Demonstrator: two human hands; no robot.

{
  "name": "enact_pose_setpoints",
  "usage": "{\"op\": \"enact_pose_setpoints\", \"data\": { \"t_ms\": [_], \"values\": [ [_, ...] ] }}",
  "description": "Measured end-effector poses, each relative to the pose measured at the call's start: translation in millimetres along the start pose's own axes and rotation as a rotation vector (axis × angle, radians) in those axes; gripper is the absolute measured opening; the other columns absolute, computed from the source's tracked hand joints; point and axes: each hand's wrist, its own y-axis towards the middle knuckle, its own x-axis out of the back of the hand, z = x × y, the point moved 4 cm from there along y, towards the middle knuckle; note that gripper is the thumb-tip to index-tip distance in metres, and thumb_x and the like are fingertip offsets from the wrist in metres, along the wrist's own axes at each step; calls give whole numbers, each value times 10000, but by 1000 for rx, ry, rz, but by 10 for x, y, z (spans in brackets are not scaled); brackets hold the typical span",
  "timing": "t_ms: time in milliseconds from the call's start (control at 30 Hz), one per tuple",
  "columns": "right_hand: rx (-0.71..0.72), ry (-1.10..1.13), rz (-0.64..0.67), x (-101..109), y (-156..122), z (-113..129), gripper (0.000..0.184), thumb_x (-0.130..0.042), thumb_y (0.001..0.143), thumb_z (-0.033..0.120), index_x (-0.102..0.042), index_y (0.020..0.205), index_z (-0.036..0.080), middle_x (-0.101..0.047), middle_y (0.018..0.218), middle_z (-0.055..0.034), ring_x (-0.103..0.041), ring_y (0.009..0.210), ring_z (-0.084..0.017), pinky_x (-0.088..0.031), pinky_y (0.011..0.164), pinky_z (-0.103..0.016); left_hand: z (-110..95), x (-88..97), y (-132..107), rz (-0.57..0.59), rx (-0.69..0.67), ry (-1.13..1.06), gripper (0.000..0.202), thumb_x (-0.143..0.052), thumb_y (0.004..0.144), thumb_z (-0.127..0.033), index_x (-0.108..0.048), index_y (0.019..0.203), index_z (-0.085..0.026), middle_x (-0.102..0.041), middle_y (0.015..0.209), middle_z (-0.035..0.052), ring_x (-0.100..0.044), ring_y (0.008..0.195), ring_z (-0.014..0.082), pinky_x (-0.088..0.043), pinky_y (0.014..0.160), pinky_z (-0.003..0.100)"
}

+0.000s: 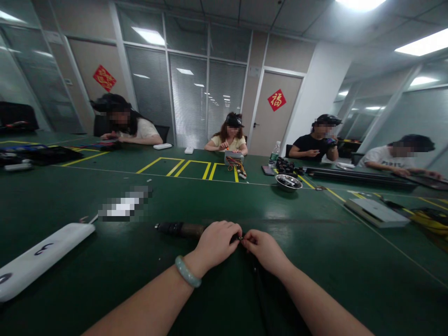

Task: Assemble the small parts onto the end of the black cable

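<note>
A dark, pen-shaped electric screwdriver [185, 230] lies sideways on the green table, its narrow metal tip pointing left. My left hand [219, 240], with a pale green bangle [188, 271] on the wrist, is closed round the tool's rear end. Just beside it, my right hand [264, 249] pinches at a small metallic bit [241, 238] by that end. What exactly sits between the right fingertips is too small and covered to tell. A black cord [259, 289] runs from below my right hand towards me along the table.
A white power strip [45, 259] lies at left, near a blurred-out patch. Further off are a steel bowl [289, 182] of small parts, a water bottle [275, 154], black bars [353, 179] and a flat grey box [376, 212]. Several people sit across the table.
</note>
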Motion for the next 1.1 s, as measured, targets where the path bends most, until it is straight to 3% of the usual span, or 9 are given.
{"op": "enact_pose_setpoints", "data": {
  "t_ms": [1100],
  "values": [
    [-3,-11,13,-15,-2,30,179,-536,865,348,-650,827,214,-662,725,24,-585,644,-129,-349,563,-225,34,-24,-35,-24,8,15,161,-561,836,-238,-579,996,-225,-634,951,17,-576,925,207,-422,827,347]
  ]
}}
